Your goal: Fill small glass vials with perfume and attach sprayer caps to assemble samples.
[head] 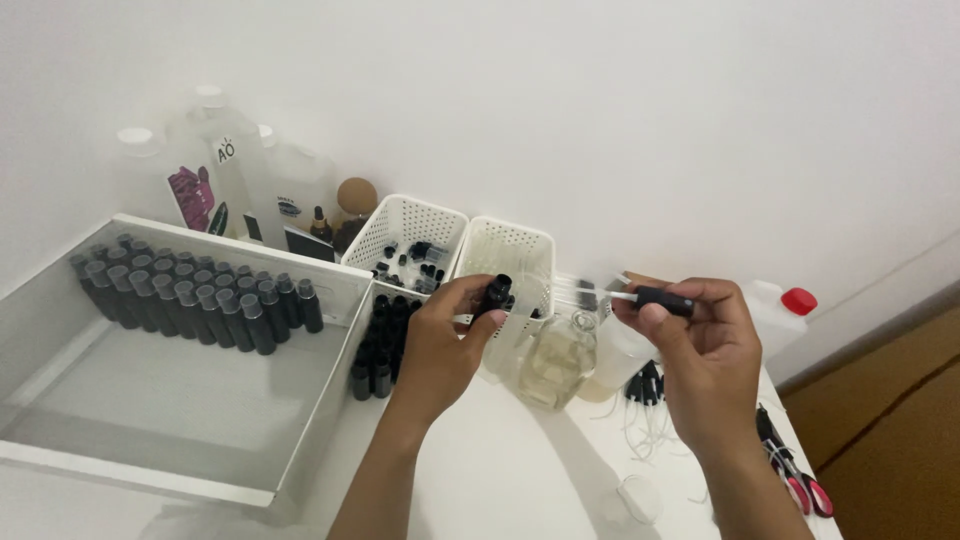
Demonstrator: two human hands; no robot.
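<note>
My left hand holds a small black bottle up by its top, in front of two white perforated baskets. My right hand grips a black spray pump with its thin white tube pointing left toward the bottle. The two parts are close but apart. Below and between my hands stands a clear glass bottle of pale yellowish liquid.
A large white tray at left holds several dark capped bottles. More black bottles stand beside it. White baskets, large plastic bottles, a red-capped jug, loose pumps, a clear cap and scissors lie around.
</note>
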